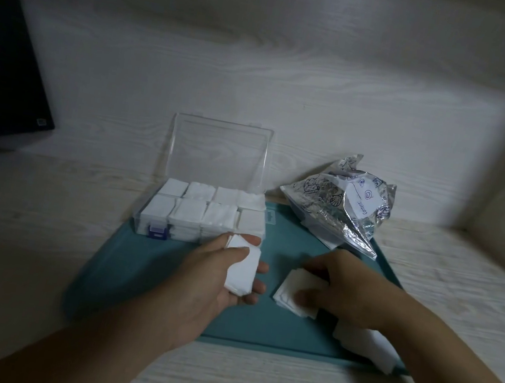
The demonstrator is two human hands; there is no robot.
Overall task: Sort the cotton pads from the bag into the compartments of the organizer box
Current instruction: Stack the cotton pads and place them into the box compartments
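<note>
The left hand (215, 277) cups a stack of cotton pads (241, 270) in its palm, thumb pressed on top; the stack's long axis runs away from the person, towards the organizer box (202, 213) just beyond it. The right hand (351, 291) is curled over a fanned pile of pads (292, 290) lying flat on the teal tray (257, 323), fingertips touching them. More loose pads (366, 344) lie under the right wrist. The crumpled bag (340, 211) rests on the tray's far right corner. The box's compartments are filled, lid upright.
</note>
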